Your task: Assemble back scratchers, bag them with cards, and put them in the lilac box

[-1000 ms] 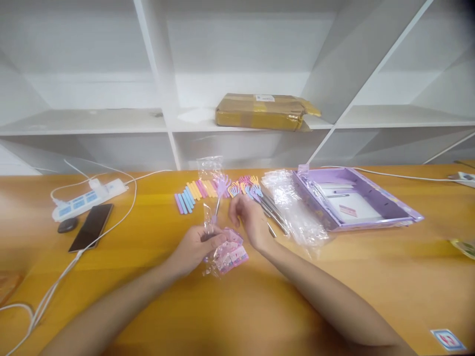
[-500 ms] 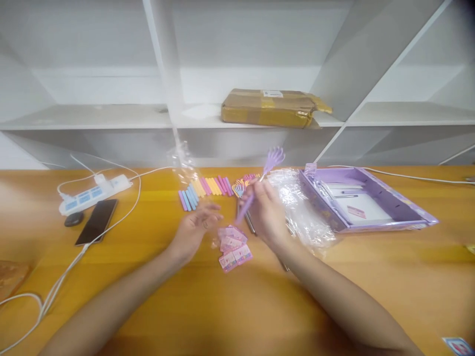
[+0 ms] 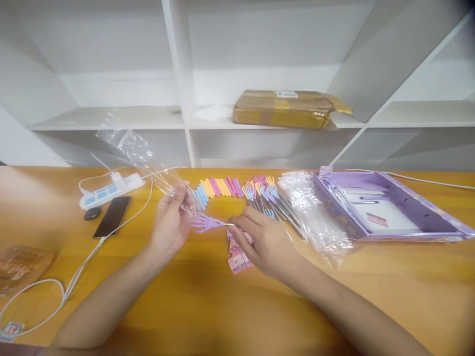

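Observation:
My left hand is closed on a clear plastic bag, pinched near its lower end, with the rest rising up and to the left. Between the fingers of my right hand is a back scratcher with a purple hand-shaped head and a metal rod. Its head points left, close to the bag's lower end; I cannot tell whether they touch. Pink printed cards lie partly hidden under my right hand. Behind it is a pile of several back scratchers. A row of coloured short tubes lies beyond both hands.
Clear plastic bags lie beside an open purple box at right. A power strip, phone and black mouse are at left among white cables. A taped carton sits on the shelf behind.
The purple back scratcher has swung from pointing up to pointing left. My left hand has risen and now grips the clear bag, seen farther left and higher. The view has shifted slightly left.

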Action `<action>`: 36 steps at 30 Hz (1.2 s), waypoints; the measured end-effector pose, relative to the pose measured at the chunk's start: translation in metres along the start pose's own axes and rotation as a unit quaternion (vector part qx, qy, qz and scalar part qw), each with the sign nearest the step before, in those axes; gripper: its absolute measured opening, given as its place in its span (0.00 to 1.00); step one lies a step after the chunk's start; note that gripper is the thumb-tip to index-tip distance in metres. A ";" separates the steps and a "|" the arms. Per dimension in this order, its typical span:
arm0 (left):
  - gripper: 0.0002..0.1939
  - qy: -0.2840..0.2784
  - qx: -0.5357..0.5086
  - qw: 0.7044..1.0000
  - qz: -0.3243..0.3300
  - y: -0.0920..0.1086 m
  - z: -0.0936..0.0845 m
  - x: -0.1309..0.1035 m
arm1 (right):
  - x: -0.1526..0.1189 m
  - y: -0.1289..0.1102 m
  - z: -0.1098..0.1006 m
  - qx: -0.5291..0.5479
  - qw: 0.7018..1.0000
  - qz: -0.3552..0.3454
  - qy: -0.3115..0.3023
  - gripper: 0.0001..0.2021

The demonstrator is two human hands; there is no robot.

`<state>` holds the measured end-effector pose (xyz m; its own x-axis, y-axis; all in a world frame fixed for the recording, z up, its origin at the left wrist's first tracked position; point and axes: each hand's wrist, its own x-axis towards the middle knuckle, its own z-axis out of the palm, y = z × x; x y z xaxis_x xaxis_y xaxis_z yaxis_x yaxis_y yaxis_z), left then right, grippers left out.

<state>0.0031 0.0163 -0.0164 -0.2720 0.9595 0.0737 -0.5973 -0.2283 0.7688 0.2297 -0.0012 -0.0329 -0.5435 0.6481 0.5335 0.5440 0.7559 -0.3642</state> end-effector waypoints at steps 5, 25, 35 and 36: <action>0.10 -0.022 -0.021 1.000 0.007 0.006 -0.003 0.003 | 0.002 0.009 -0.002 -0.048 0.998 0.002 0.049 0.13; 0.12 -0.010 -0.028 0.999 0.031 0.007 0.005 -0.009 | 0.009 0.013 -0.015 0.006 0.988 -0.015 0.154 0.06; 0.10 -0.016 -0.026 1.000 0.002 0.006 0.008 -0.016 | 0.004 0.011 -0.006 0.026 0.994 -0.052 0.097 0.07; 0.10 -0.014 -0.030 0.999 -0.001 0.007 0.008 -0.016 | 0.005 0.014 -0.004 0.026 0.994 -0.051 0.097 0.07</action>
<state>0.0093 0.0003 -0.0068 -0.2495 0.9641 0.0915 -0.6421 -0.2354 0.7295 0.2373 0.0123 -0.0319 -0.4576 0.5413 0.7054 0.4562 0.8239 -0.3362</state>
